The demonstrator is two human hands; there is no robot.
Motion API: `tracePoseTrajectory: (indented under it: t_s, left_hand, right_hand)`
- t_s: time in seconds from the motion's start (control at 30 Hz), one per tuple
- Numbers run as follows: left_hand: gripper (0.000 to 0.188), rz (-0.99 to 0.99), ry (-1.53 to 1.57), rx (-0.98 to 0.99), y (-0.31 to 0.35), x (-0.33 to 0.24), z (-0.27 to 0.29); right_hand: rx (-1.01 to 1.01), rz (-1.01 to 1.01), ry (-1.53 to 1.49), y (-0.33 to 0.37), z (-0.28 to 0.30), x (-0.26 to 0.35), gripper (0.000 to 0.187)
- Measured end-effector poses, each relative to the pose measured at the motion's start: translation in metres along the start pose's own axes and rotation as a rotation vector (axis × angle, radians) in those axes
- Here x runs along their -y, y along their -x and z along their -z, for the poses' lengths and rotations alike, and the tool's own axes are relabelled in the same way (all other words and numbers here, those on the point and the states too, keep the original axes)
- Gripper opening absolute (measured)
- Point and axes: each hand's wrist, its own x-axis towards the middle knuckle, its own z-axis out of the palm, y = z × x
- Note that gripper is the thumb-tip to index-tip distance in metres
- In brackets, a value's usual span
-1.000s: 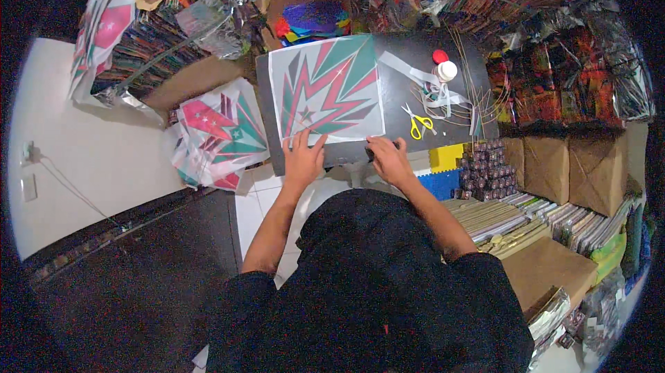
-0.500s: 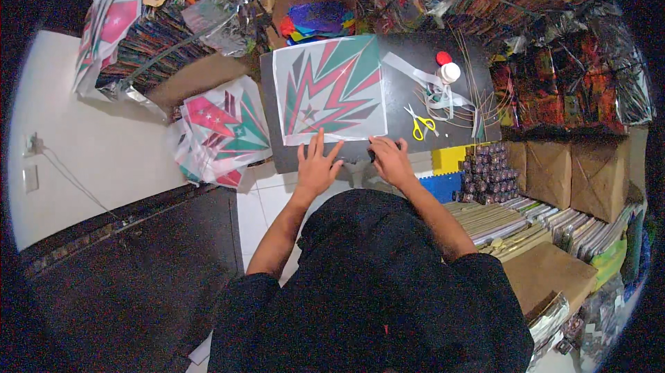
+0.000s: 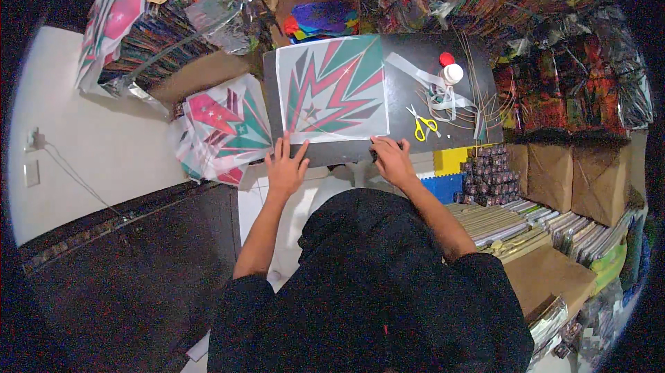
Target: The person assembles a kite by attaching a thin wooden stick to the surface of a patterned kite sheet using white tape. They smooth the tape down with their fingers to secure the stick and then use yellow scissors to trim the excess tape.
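A square patterned sheet [image 3: 360, 114], white with red, green and grey spikes and a star, lies flat on the dark table [image 3: 409, 68]. A thin pale line crosses it diagonally. Its lower left corner is under or beside the fingertips of my left hand [image 3: 285, 173], which is open with fingers spread at the table's near edge. My right hand [image 3: 395, 164] is by the lower right corner, fingers curled around something small and dark that I cannot make out. To its right lie yellow-handled scissors [image 3: 421, 126].
White ribbon strips [image 3: 415, 72], a white bottle [image 3: 453, 73], a red lid [image 3: 447, 59] and thin sticks [image 3: 471, 68] occupy the table's right side. More patterned sheets [image 3: 225, 127] hang at its left. Stacked packs [image 3: 568, 89] and small dark boxes [image 3: 490, 173] stand around the right.
My left hand has shifted left and a little down, from below the sheet's middle to its lower left corner. My right hand stays near the lower right corner.
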Motion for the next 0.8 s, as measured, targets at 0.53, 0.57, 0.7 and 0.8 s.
tracePoseTrajectory:
  t_s: [0.53, 0.57, 0.7, 0.8]
  left_hand:
    - [0.057, 0.044, -0.182, 0.008, 0.014, 0.049, 0.006]
    - [0.057, 0.037, -0.185, 0.006, 0.014, 0.049, 0.007]
    - [0.057, 0.009, -0.124, 0.029, 0.016, 0.051, 0.012]
    - [0.055, -0.022, -0.02, -0.052, 0.017, 0.05, 0.011]
  right_hand:
    - [-0.068, 0.004, 0.0, 0.001, -0.003, -0.001, 0.043]
    - [-0.069, 0.003, -0.006, 0.0, -0.003, -0.001, 0.043]
    - [-0.003, -0.009, -0.008, 0.0, -0.001, -0.003, 0.046]
    - [0.036, -0.013, -0.015, -0.003, 0.0, -0.007, 0.047]
